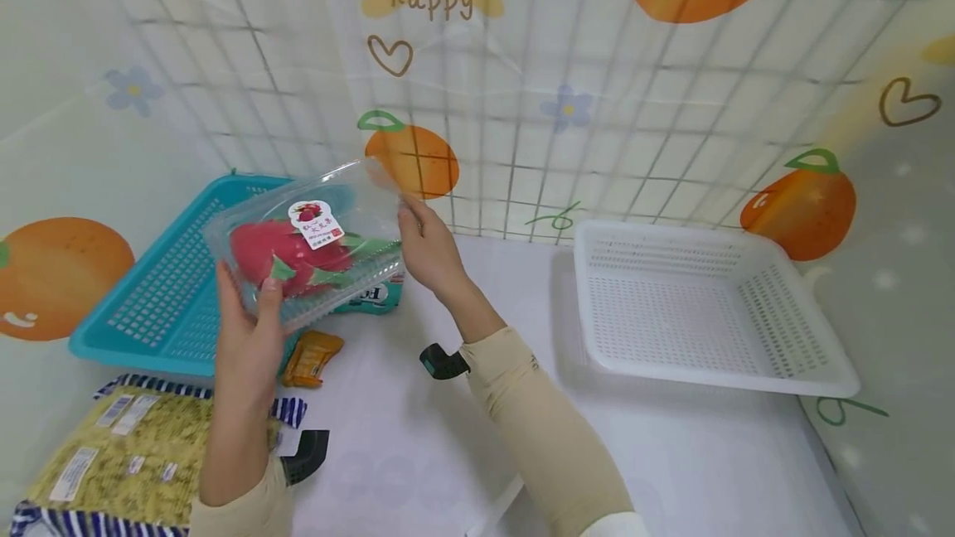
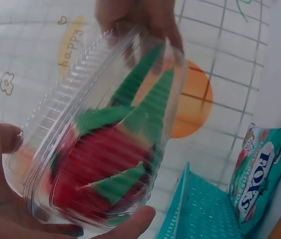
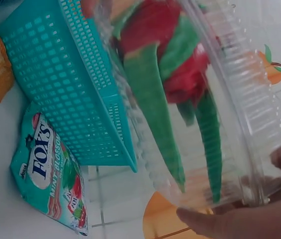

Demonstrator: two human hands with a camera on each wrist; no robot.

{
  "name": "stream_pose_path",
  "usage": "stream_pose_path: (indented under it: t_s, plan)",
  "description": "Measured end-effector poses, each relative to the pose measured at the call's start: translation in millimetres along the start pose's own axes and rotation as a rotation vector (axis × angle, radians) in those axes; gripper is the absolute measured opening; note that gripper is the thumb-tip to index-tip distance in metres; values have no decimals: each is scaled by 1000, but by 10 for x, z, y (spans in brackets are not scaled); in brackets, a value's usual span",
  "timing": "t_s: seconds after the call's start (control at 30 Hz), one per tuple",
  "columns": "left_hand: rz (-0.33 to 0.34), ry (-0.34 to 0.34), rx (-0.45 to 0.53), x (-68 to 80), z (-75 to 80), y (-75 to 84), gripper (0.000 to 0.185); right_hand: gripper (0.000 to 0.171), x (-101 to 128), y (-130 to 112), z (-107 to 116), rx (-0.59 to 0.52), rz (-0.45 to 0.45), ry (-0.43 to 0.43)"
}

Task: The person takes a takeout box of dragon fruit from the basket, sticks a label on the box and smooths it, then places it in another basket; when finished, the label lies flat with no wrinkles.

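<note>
The left hand (image 1: 249,330) curls its grip round the near end of a clear clamshell box (image 1: 309,243) holding a dragon fruit (image 1: 287,251); the right hand (image 1: 429,247) pinches the far end. The box hangs above the worktop (image 1: 418,437), before the teal basket (image 1: 160,297).

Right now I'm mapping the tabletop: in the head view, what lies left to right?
Yellow noodle packet → teal basket → clear box with dragon fruit → right hand → white basket.
</note>
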State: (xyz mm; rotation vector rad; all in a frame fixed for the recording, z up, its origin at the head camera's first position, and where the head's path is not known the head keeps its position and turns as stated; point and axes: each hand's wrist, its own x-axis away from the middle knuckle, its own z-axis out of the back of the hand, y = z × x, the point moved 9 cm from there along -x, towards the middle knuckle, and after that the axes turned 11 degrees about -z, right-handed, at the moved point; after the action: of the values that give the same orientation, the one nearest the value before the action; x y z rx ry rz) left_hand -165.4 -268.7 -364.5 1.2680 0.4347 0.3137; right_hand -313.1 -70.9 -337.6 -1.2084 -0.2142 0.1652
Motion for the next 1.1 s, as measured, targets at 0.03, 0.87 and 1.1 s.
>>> stream_pose_path:
  t_s: [0.03,0.87,1.1]
  plan:
    - [-17,7,-8,29,10,5,83,48,-18,-21,-20,12,12,-12]
    - [-132,175,-62,464,21,22,102,49,-234,-306,-394,130,93,-264]
    - [-190,204,-70,540,-16,82,104,48,-288,-379,-443,163,98,-262]
